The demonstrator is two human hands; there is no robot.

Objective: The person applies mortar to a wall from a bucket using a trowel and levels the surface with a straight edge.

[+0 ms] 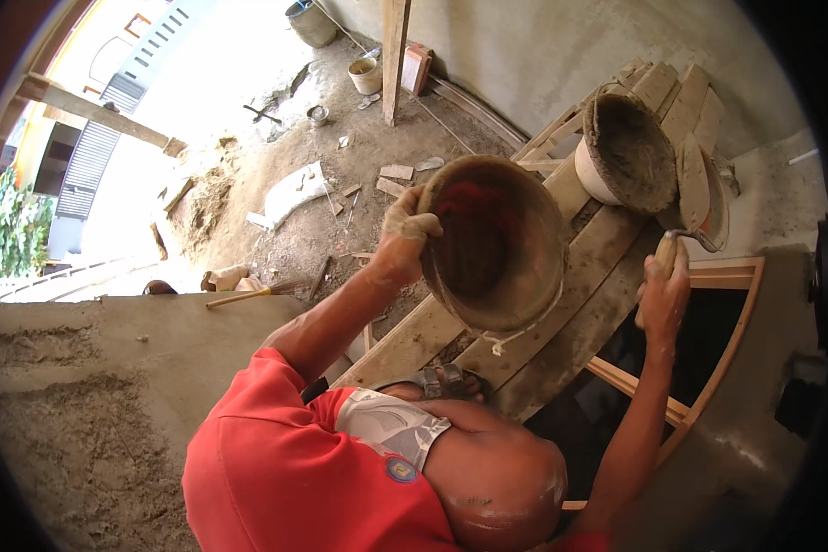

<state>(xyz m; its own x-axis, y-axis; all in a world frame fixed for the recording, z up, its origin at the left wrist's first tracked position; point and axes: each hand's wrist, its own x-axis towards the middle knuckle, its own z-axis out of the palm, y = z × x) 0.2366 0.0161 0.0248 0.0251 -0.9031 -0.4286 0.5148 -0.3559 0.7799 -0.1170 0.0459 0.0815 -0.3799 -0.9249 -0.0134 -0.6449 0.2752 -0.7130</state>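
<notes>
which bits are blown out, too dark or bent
Head view: glare whitens the ground at upper left; shadow dims the inside of the bucket in the left hand; the wooden frame at right bows, likely from the fisheye; corners go black.

- you've got a grey plastered wall (561, 46) ahead
- dirt floor (290, 241) below you, pretty littered
- wooden frame (725, 273) around a dark opening (713, 327), your right
- daylight blazing in, your left

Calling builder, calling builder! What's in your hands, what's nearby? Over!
Left hand gripping bucket by its rim, mouth tilted toward camera. Right hand holding wooden-handled trowel. Second bucket on planks, near trowel.
</notes>
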